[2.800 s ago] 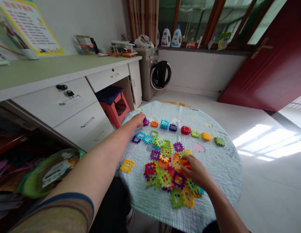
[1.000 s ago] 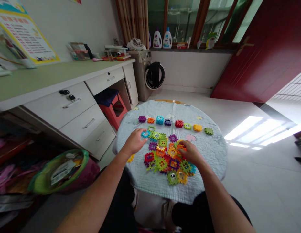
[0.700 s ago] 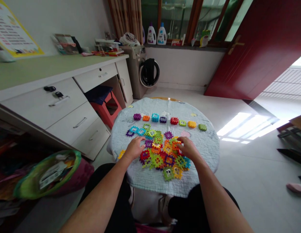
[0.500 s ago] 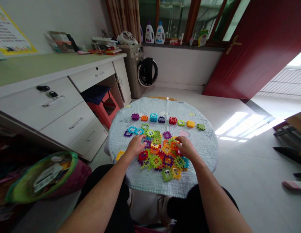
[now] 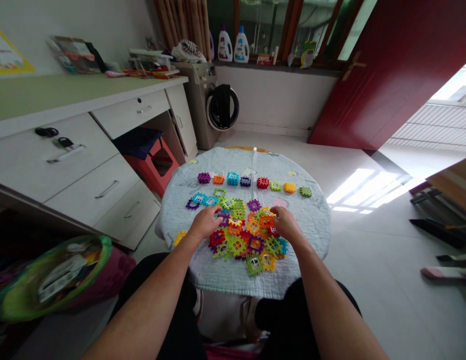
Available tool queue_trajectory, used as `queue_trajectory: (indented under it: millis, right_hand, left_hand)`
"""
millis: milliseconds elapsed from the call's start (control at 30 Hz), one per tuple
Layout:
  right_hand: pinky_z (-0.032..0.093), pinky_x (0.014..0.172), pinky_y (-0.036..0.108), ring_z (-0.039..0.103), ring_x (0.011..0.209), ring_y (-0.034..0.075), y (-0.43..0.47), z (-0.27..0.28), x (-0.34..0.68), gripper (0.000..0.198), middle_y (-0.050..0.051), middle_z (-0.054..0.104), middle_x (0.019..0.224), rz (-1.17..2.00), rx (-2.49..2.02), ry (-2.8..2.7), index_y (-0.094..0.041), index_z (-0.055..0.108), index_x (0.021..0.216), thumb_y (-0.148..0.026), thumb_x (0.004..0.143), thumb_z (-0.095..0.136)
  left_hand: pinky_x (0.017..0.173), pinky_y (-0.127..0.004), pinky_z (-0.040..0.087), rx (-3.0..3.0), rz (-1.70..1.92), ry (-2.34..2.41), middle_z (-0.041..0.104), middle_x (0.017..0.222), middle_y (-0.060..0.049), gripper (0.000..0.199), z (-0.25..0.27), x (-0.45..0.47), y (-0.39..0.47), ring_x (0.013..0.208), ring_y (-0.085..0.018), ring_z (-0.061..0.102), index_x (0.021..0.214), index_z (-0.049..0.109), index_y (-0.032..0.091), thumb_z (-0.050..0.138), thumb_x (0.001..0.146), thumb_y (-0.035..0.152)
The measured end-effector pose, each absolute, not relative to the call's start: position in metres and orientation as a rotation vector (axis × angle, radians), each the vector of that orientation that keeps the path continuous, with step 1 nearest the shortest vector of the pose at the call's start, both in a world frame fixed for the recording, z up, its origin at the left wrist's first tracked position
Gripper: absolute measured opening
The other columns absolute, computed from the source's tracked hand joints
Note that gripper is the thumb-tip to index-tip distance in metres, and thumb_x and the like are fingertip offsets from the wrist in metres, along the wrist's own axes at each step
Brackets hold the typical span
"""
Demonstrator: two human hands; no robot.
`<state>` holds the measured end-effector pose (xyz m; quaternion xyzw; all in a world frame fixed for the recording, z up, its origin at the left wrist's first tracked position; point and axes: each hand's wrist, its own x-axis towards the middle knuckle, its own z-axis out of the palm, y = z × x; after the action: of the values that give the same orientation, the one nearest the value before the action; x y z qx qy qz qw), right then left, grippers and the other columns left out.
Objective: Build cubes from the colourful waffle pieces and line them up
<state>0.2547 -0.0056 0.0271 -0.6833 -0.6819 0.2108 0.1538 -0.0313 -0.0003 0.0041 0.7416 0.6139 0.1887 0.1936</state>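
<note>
A heap of flat plastic building blocks point(image 5: 237, 245) with notched edges lies on the cloth-covered table, in green, orange, red, purple, yellow and blue. At its left side is my left hand point(image 5: 205, 223), thumb and fingers apart, beside a purple block point(image 5: 223, 219). My right hand point(image 5: 287, 223) rests at the heap's right side, its thumb and forefinger apart over orange and red blocks; its other fingers are partly hidden. Farther back, a row of stacked blocks runs across the cloth, from a purple stack point(image 5: 203, 178) to a green one point(image 5: 305, 192).
The round table point(image 5: 308, 220) stands before my knees. To the left are a drawer cabinet point(image 5: 86, 150), a red stool point(image 5: 161, 165) and a full basket point(image 5: 105, 270). A washing machine point(image 5: 195, 105) with its door ajar and a red door point(image 5: 353, 100) stand beyond.
The whole view has shifted slightly, so the scene sits a little farther left and higher. Both hands stay at the heap's sides, with hardly any visible movement relative to the blocks.
</note>
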Motion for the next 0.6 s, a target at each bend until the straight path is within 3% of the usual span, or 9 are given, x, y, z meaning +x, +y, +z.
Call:
queue_trajectory:
  millis: [600]
  right_hand:
    - [0.038,0.088,0.029,0.056,0.104,0.023,-0.003,0.009,0.254,0.037,0.013,0.064,0.110,0.485,-2.086,-2.159,-0.014,0.062,0.114,-0.016,0.079,0.051]
  left_hand:
    - [0.088,-0.031,0.049,2.060,0.576,1.704,0.070,0.105,-0.011,0.030,0.004,-0.030,0.003,0.098,-0.022,0.065,0.106,0.064,0.013,0.057,0.078,0.021]
